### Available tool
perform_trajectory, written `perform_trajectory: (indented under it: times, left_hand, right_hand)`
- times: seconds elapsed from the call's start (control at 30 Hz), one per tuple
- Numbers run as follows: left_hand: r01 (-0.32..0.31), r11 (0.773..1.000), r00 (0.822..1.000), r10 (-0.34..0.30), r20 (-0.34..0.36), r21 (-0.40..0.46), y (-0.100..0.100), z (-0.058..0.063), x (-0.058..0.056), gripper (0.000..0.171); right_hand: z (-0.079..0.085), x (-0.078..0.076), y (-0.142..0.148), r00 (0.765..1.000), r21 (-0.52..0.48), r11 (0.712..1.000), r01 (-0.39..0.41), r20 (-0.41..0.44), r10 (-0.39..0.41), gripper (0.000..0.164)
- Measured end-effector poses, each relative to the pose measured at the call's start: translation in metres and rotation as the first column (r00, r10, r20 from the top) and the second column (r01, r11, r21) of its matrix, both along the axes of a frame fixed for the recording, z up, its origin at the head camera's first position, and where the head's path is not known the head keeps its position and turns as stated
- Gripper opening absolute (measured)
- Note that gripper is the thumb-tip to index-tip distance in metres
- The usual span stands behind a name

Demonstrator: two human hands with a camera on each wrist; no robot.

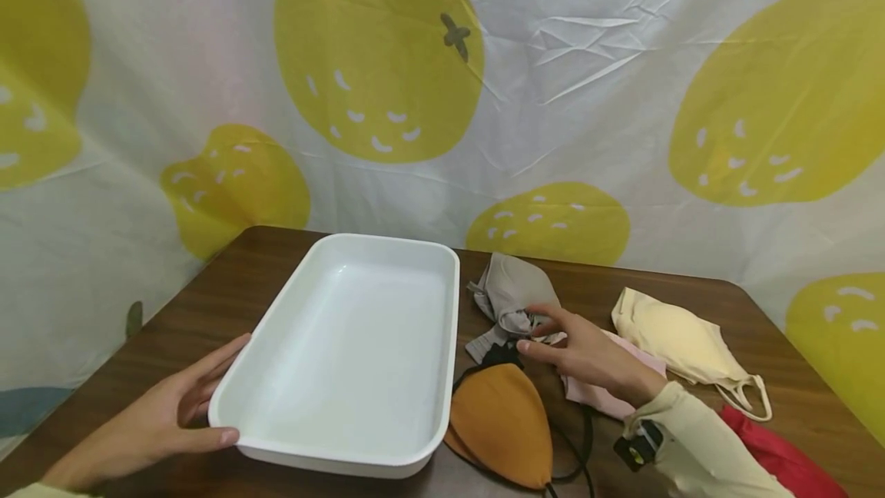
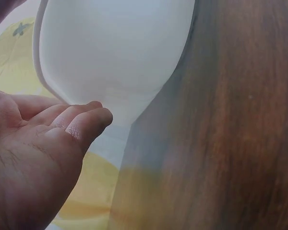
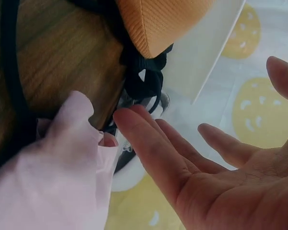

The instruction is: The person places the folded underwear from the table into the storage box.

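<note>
A deep white rectangular tray (image 1: 452, 344) stands on the table's left half, with nothing in it. At its near-left corner my left hand (image 1: 148, 417) rests, fingers along the outer side and thumb by the front rim. The left wrist view shows those fingertips (image 2: 103, 115) touching the tray's edge (image 2: 37, 57). My right hand (image 1: 588, 348) reaches over a folded grey bra (image 1: 518, 287), fingers spread and holding nothing. Whether its fingertips touch the grey fabric, I cannot tell. An orange bra (image 1: 505, 425) with black straps lies below that hand, and a pink cloth (image 1: 604, 398) is partly under the wrist.
A cream bra (image 1: 674, 333) with a looped strap lies on the right side of the brown wooden table (image 1: 276, 275). Red fabric (image 1: 781, 456) shows beside the right sleeve. Behind the table hangs a white curtain (image 1: 588, 98) printed with yellow fruit.
</note>
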State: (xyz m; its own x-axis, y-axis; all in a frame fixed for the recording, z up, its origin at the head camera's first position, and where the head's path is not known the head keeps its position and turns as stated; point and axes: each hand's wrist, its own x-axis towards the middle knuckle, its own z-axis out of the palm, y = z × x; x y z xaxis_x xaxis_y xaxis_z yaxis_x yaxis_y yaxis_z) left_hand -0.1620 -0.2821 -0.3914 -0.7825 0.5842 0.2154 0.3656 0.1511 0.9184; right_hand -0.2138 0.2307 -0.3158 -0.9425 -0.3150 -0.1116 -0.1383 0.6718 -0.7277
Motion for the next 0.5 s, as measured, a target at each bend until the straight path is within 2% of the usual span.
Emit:
perform_trajectory:
  times: [0.33,0.5]
  left_hand:
    - [-0.020,0.999,1.000,0.020,-0.002,-0.031,0.000,0.004,0.002,0.096]
    - [-0.033,0.999,0.999,0.033,0.008,-0.042,0.000,0.002,0.002,0.096]
  right_hand:
    - [-0.009,0.000,0.002,0.999,-0.061,0.997,-0.053,0.007,0.054,0.071]
    - [-0.013,0.003,0.002,0.999,-0.061,0.998,-0.031,0.026,0.033,0.067]
